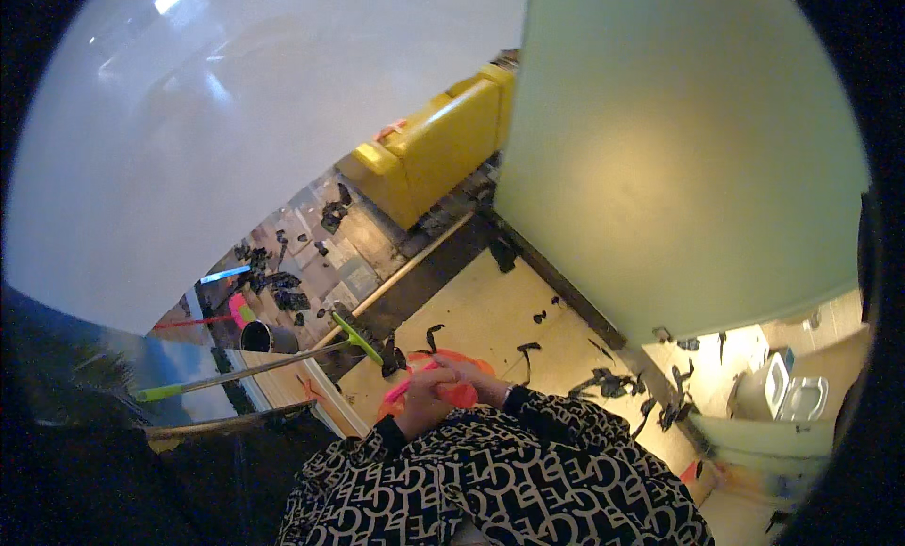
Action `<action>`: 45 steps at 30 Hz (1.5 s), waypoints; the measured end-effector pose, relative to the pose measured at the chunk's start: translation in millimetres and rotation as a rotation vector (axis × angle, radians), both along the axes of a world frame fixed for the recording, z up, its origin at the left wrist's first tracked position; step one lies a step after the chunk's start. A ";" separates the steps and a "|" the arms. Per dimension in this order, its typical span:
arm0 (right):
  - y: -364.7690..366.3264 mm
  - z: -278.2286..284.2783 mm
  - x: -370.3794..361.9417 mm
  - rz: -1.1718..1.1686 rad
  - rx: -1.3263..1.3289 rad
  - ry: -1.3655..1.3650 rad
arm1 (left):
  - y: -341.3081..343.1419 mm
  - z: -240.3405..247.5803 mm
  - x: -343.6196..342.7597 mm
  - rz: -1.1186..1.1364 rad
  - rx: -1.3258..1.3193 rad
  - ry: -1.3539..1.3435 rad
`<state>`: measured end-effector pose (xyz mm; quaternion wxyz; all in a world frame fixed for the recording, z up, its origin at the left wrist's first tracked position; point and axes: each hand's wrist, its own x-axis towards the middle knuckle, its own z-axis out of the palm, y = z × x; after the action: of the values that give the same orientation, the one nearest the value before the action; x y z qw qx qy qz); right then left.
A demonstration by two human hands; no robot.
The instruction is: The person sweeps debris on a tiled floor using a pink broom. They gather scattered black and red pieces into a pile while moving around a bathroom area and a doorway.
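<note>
The left hand (422, 405) and right hand (462, 372) meet at a translucent pink-orange plastic bag (460, 395), fingers curled in, though how firmly either grips I cannot tell. Its thin film might snag on the green-headed broom (356, 339) just beyond. Black scraps (608, 384) litter the beige floor (481, 301) beside a frosted green partition (679, 169).

Broom (357, 338) left of bag (459, 395), toilet (774, 386) (far right)
</note>
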<state>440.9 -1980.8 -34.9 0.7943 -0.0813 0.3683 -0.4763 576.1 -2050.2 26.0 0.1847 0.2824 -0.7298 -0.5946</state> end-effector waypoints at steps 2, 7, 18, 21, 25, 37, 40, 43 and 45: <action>15.6 1.1 -14.0 0.012 -0.402 0.088 | 3.6 18.3 -37.2 -0.108 0.126 0.092; 62.5 -57.7 -76.2 -0.148 -0.806 0.927 | 22.9 12.6 -98.6 -0.479 -0.136 0.065; 150.0 -53.3 -127.5 -0.814 0.555 -0.500 | 49.7 18.8 -149.4 -0.648 0.144 -0.328; 160.4 -46.6 -120.4 -0.867 0.512 -0.495 | 46.9 18.7 -144.2 -0.673 0.243 -0.319; 189.8 -47.9 -113.0 -0.855 0.513 -0.466 | 39.1 25.7 -141.2 -0.699 0.177 -0.310; 212.3 -21.2 -58.1 -0.135 0.438 0.510 | 37.3 -40.1 -115.6 -0.833 0.070 -0.178; 222.4 -70.3 -31.7 -0.171 0.215 0.839 | 38.9 -51.5 -116.3 -0.817 0.080 -0.181; 181.1 -59.0 -34.4 -0.020 0.245 0.988 | 36.2 -74.0 -100.6 -0.838 -0.017 -0.165; 167.5 -84.9 -30.2 -0.097 0.012 1.185 | 41.2 -80.0 -97.1 -0.889 -0.120 -0.056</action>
<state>410.8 -1813.3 -119.8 0.4310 -0.3119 0.7548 -0.3837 479.0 -2009.1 -53.9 -0.0926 -0.0538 -0.8183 -0.5648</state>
